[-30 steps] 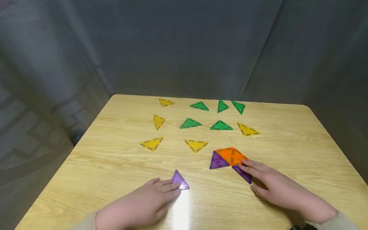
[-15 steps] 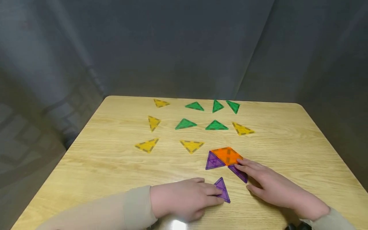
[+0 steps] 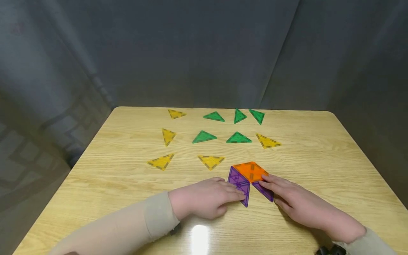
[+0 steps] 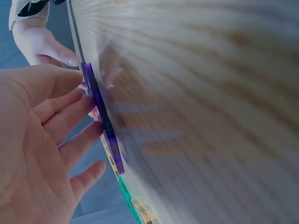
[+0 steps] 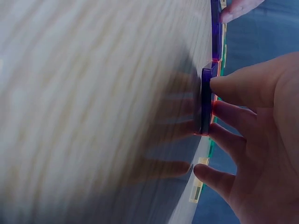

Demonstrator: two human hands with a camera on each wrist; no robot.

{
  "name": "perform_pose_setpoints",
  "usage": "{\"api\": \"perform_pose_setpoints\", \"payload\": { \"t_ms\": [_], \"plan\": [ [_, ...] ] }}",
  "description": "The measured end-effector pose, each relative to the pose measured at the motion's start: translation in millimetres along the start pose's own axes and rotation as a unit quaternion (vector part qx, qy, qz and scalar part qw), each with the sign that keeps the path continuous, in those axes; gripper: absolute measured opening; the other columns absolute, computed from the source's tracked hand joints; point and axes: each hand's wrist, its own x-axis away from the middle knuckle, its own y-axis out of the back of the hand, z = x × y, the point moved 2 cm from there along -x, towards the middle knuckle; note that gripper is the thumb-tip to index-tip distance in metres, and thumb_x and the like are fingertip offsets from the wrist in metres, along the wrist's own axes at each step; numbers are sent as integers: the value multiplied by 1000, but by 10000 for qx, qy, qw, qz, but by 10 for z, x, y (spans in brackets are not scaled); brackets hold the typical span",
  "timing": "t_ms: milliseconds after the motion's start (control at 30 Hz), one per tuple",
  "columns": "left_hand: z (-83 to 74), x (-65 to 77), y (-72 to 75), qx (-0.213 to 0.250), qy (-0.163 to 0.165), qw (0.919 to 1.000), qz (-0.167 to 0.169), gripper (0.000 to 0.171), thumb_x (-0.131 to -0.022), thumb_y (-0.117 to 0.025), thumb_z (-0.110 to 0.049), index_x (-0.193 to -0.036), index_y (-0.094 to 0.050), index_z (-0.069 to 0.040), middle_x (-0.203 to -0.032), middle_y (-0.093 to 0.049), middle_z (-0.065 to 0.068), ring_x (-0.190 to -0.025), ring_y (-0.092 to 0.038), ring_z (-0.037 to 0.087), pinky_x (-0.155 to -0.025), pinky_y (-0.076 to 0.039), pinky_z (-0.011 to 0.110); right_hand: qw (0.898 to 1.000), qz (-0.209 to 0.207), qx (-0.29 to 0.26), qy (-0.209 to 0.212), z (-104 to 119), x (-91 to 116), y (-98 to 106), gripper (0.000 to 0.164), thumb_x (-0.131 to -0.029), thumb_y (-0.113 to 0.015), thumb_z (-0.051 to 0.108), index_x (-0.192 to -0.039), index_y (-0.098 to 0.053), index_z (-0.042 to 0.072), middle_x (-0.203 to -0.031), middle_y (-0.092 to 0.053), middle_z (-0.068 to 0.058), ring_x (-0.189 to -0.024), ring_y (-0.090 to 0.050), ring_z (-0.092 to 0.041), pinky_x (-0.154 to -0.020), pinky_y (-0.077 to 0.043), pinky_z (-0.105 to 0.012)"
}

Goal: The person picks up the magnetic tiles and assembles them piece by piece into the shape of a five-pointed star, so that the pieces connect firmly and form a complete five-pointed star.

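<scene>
Translucent triangular magnetic tiles lie flat on the table. My left hand rests its extended fingertips on a purple triangle tile, whose upper edge meets another purple triangle tile. Joined to that one is an orange tile piece, with a seam down its middle. My right hand touches the orange piece and a third purple triangle tile with its fingertips, hiding part of both. A narrow wedge of table separates the two lower purple tiles. In the right wrist view, the thumb lies against the purple tile's edge.
Several green triangle tiles and yellow triangle tiles lie spread out farther back on the wooden table. Grey curtains hang behind the table. A bright reflection shows near its front.
My left hand has slid the purple triangle tile right, then up against the left purple tile beside the orange piece. My right hand has stayed on its tiles. The view has shifted slightly.
</scene>
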Motion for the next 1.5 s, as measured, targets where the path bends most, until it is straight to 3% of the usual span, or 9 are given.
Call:
{"api": "perform_pose_setpoints", "payload": {
  "t_ms": [433, 867, 1100, 1200, 1300, 1400, 1500],
  "plan": [
    [-32, 6, -27, -270, 2, 9995, -161, 52, -99, -55, -21, -150, -44, -19, -150, -43, -9, -139, -36, 13, -115, -29, 39, 9999, 71, 59, -78, -7, -13, -9, 55, -97, -61, 12, -149, -46, 22, -154, -38, -5, -138, -39, -28, -106, -40, -52],
    [-25, -29, -48, -404, 155, 9990, -138, 54, -99, -56, -24, -151, -43, -18, -154, -37, -7, -143, -30, 17, -117, -25, 43, 9982, -395, 445, -86, 62, 49, -2, 51, -95, -66, 12, -144, -53, 16, -148, -46, -7, -131, -48, -32, -100, -45, -54],
    [-18, -21, -26, -451, 382, 9982, -58, 66, -98, -56, -28, -157, -27, -20, -161, -22, -2, -147, -19, 19, -119, -17, 46, 9969, -442, 598, -275, -25, 52, 1, 51, -93, -67, 10, -143, -54, 13, -146, -48, -10, -128, -50, -36, -99, -45, -56],
    [25, 175, 98, -266, 666, 9970, -284, 70, -98, -58, -29, -158, -23, -18, -163, -16, -1, -148, -15, 21, -119, -13, 47, 9970, -424, 571, -320, -70, 42, 48, 53, -91, -70, 8, -142, -55, 11, -146, -48, -13, -126, -50, -39, -97, -45, -60],
    [170, 563, 269, -55, 1336, 9889, -652, 72, -98, -59, -31, -158, -24, -16, -163, -14, -1, -148, -14, 23, -119, -10, 48, 9969, -426, 617, -254, -57, -25, 147, 56, -89, -72, 7, -142, -54, 10, -147, -46, -16, -126, -49, -41, -98, -42, -62],
    [386, 1018, 394, -68, 2328, 9675, -989, 67, -97, -62, -29, -155, -32, -11, -161, -20, 5, -147, -21, 28, -118, -13, 51, 9965, -536, 648, -46, 48, -181, 308, 56, -89, -73, 10, -142, -54, 9, -147, -45, -18, -127, -48, -43, -98, -41, -64],
    [569, 1388, 424, -162, 3293, 9390, -980, 58, -98, -62, -25, -148, -43, -3, -156, -32, 15, -141, -33, 35, -114, -24, 57, 9956, -574, 731, 101, 229, -428, 436, 53, -91, -72, 15, -141, -55, 11, -138, -53, -17, -119, -54, -40, -95, -46, -59]
  ]
}}
